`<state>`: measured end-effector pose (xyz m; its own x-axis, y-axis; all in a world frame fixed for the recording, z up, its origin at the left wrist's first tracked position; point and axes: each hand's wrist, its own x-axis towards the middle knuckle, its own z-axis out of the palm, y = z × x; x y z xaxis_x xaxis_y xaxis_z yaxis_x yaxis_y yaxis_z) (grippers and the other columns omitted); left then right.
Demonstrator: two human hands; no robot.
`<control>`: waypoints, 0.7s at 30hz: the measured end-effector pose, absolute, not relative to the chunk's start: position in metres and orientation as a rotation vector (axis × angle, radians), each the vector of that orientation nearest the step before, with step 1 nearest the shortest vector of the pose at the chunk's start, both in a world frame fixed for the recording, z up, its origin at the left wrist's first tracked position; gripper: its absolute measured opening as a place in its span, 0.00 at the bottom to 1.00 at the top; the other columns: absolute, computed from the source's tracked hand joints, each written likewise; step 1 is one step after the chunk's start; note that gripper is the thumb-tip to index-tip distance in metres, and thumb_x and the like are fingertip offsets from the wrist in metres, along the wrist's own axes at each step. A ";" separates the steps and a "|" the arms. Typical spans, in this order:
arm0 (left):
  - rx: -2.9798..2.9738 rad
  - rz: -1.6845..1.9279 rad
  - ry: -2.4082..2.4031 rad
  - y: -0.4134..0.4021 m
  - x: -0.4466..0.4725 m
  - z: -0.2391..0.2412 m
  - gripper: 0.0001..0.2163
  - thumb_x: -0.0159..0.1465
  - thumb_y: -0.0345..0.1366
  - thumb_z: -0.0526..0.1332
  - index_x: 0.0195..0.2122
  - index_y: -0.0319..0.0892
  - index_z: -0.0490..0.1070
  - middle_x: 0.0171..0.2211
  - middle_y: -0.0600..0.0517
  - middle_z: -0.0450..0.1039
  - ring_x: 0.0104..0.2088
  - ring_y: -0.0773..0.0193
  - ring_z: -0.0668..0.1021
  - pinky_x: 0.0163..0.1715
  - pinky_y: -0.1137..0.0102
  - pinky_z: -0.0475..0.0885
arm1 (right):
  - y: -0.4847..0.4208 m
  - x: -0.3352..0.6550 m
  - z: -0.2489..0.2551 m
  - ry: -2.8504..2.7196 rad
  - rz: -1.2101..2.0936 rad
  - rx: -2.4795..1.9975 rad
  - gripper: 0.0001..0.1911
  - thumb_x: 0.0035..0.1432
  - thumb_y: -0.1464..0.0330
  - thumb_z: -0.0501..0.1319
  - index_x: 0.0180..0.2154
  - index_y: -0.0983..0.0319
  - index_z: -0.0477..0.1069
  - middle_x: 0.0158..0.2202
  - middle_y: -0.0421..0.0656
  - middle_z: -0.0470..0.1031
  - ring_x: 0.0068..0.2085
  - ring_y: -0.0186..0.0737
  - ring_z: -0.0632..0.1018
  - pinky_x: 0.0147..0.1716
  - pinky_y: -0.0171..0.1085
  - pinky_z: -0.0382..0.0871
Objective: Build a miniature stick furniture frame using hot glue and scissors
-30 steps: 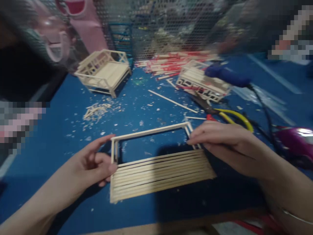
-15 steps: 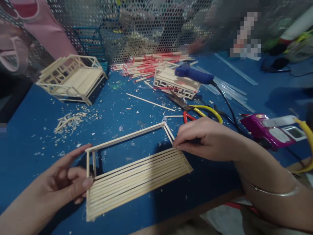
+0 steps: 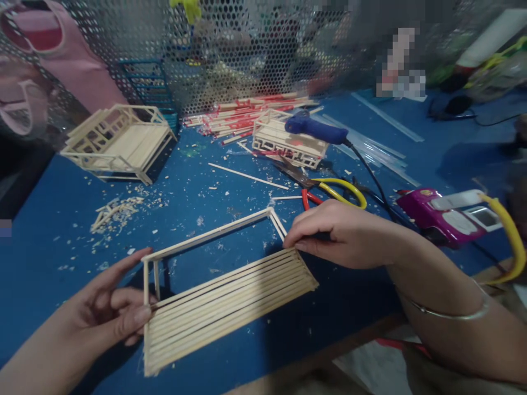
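A wooden stick frame [image 3: 222, 307] lies tilted before me, its near part covered with slats side by side and its far part open between thin sticks. My left hand [image 3: 111, 307] grips its left end, thumb on the edge stick and index finger stretched along the far corner. At the right end, my right hand [image 3: 329, 233] pinches the frame where the slats meet the short side sticks; its fingertips partly hide that joint. Just beyond my right hand lie pliers [image 3: 308, 184] with red and yellow handles.
Behind stand a small stick bench [image 3: 123, 140] and another stick piece [image 3: 284, 140], with a blue glue gun [image 3: 317, 127] on it. Red-wrapped sticks [image 3: 247, 112], clear glue sticks [image 3: 366, 142], wood scraps [image 3: 117, 211] and a purple device [image 3: 440, 216] lie on the blue table [image 3: 197, 192].
The whole view has shifted slightly, so things appear a little further left. Both hands keep their hold on the frame, which has barely moved.
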<state>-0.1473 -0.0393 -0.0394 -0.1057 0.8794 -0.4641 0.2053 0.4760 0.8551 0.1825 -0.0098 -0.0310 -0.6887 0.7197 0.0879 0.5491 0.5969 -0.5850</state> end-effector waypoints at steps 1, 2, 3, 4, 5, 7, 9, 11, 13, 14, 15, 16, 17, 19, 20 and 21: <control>0.976 0.756 1.610 -0.040 -0.146 -0.039 0.25 0.48 0.43 0.70 0.49 0.66 0.72 0.14 0.58 0.68 0.16 0.68 0.64 0.16 0.73 0.62 | -0.010 0.183 -0.031 -2.507 0.767 -1.042 0.13 0.57 0.76 0.53 0.37 0.64 0.75 0.34 0.43 0.80 0.35 0.34 0.78 0.35 0.31 0.67; 0.993 0.759 1.615 -0.040 -0.145 -0.039 0.26 0.47 0.44 0.70 0.49 0.66 0.72 0.14 0.58 0.68 0.16 0.68 0.64 0.15 0.72 0.62 | -0.010 0.184 -0.030 -2.499 0.765 -1.062 0.14 0.56 0.76 0.53 0.39 0.63 0.75 0.35 0.43 0.80 0.35 0.33 0.77 0.35 0.31 0.67; 1.009 0.761 1.618 -0.040 -0.145 -0.039 0.26 0.46 0.45 0.71 0.48 0.66 0.72 0.14 0.58 0.68 0.16 0.68 0.63 0.15 0.71 0.62 | -0.010 0.184 -0.030 -2.488 0.758 -1.086 0.15 0.56 0.77 0.53 0.40 0.63 0.75 0.34 0.42 0.80 0.32 0.32 0.77 0.34 0.30 0.66; 1.024 0.763 1.616 -0.039 -0.146 -0.040 0.26 0.45 0.46 0.71 0.48 0.66 0.72 0.14 0.57 0.68 0.16 0.67 0.63 0.15 0.71 0.62 | -0.010 0.185 -0.029 -2.473 0.750 -1.117 0.15 0.55 0.77 0.53 0.41 0.63 0.74 0.33 0.42 0.79 0.29 0.31 0.75 0.31 0.30 0.66; 1.034 0.763 1.613 -0.039 -0.147 -0.041 0.26 0.45 0.46 0.71 0.48 0.67 0.72 0.14 0.57 0.68 0.16 0.67 0.63 0.14 0.71 0.62 | -0.010 0.186 -0.029 -2.456 0.742 -1.148 0.15 0.54 0.76 0.53 0.41 0.63 0.74 0.30 0.40 0.78 0.26 0.30 0.73 0.28 0.30 0.64; 1.031 0.757 1.609 -0.038 -0.149 -0.042 0.26 0.45 0.46 0.71 0.47 0.68 0.72 0.14 0.58 0.67 0.15 0.67 0.63 0.14 0.71 0.61 | -0.010 0.187 -0.027 -2.421 0.730 -1.180 0.13 0.53 0.75 0.54 0.38 0.62 0.73 0.25 0.38 0.75 0.22 0.29 0.68 0.24 0.29 0.61; 1.012 0.746 1.601 -0.037 -0.149 -0.042 0.25 0.46 0.46 0.70 0.47 0.69 0.72 0.14 0.58 0.66 0.16 0.67 0.63 0.14 0.72 0.60 | -0.011 0.188 -0.026 -2.393 0.729 -1.185 0.09 0.52 0.74 0.55 0.33 0.62 0.72 0.23 0.37 0.72 0.22 0.29 0.67 0.24 0.29 0.60; 0.992 0.722 1.599 -0.036 -0.148 -0.040 0.24 0.46 0.46 0.71 0.46 0.69 0.72 0.14 0.58 0.66 0.16 0.68 0.63 0.15 0.72 0.60 | -0.011 0.188 -0.025 -2.385 0.738 -1.178 0.06 0.52 0.72 0.56 0.30 0.62 0.71 0.22 0.37 0.70 0.23 0.29 0.68 0.25 0.29 0.60; 0.980 0.697 1.599 -0.036 -0.146 -0.037 0.24 0.45 0.48 0.71 0.45 0.69 0.72 0.13 0.58 0.66 0.16 0.68 0.63 0.16 0.72 0.59 | -0.011 0.187 -0.024 -2.394 0.759 -1.174 0.05 0.51 0.72 0.56 0.28 0.62 0.71 0.22 0.37 0.69 0.24 0.30 0.68 0.25 0.29 0.60; 0.971 0.689 1.602 -0.036 -0.145 -0.036 0.23 0.45 0.48 0.71 0.45 0.70 0.72 0.13 0.58 0.65 0.16 0.68 0.63 0.16 0.72 0.59 | -0.012 0.187 -0.023 -2.400 0.768 -1.173 0.05 0.50 0.73 0.55 0.27 0.62 0.70 0.22 0.37 0.68 0.24 0.30 0.67 0.25 0.30 0.60; 0.959 0.681 1.602 -0.036 -0.144 -0.035 0.24 0.45 0.48 0.71 0.45 0.71 0.72 0.13 0.59 0.65 0.16 0.68 0.62 0.16 0.72 0.59 | -0.012 0.187 -0.022 -2.406 0.774 -1.175 0.06 0.49 0.74 0.55 0.27 0.62 0.70 0.22 0.37 0.68 0.24 0.30 0.67 0.25 0.30 0.59; 0.944 0.677 1.600 -0.036 -0.144 -0.034 0.25 0.44 0.48 0.71 0.45 0.71 0.72 0.13 0.59 0.65 0.16 0.69 0.62 0.16 0.72 0.59 | -0.013 0.187 -0.021 -2.412 0.782 -1.179 0.06 0.47 0.75 0.54 0.26 0.62 0.69 0.21 0.36 0.67 0.24 0.30 0.66 0.25 0.30 0.59; 0.927 0.675 1.597 -0.035 -0.145 -0.034 0.25 0.44 0.47 0.72 0.45 0.72 0.72 0.13 0.59 0.65 0.16 0.69 0.62 0.16 0.73 0.59 | -0.014 0.187 -0.020 -2.415 0.793 -1.187 0.07 0.45 0.76 0.54 0.26 0.61 0.68 0.21 0.36 0.67 0.24 0.30 0.66 0.25 0.30 0.59; 0.895 0.672 1.579 -0.035 -0.146 -0.034 0.25 0.44 0.46 0.72 0.45 0.71 0.72 0.14 0.59 0.66 0.17 0.70 0.63 0.17 0.73 0.59 | -0.015 0.187 -0.018 -2.421 0.831 -1.219 0.07 0.43 0.76 0.53 0.25 0.61 0.67 0.22 0.36 0.66 0.24 0.30 0.65 0.25 0.30 0.58; 0.884 0.675 1.569 -0.034 -0.147 -0.035 0.24 0.45 0.45 0.72 0.45 0.70 0.72 0.14 0.59 0.66 0.17 0.70 0.63 0.17 0.74 0.59 | -0.015 0.188 -0.017 -2.422 0.853 -1.243 0.06 0.42 0.76 0.54 0.25 0.61 0.66 0.22 0.36 0.66 0.24 0.30 0.65 0.24 0.30 0.58; 0.880 0.680 1.559 -0.034 -0.148 -0.035 0.24 0.45 0.45 0.72 0.45 0.69 0.72 0.14 0.59 0.66 0.17 0.70 0.63 0.16 0.74 0.59 | -0.016 0.188 -0.016 -2.424 0.867 -1.269 0.06 0.42 0.76 0.54 0.25 0.61 0.66 0.22 0.36 0.66 0.24 0.30 0.65 0.24 0.30 0.58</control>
<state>-0.1481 -0.0341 -0.0348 -0.0552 0.8345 -0.5482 0.1663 0.5491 0.8191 0.1879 -0.0158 -0.0156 -0.5795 0.8142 -0.0353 0.6520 0.4372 -0.6195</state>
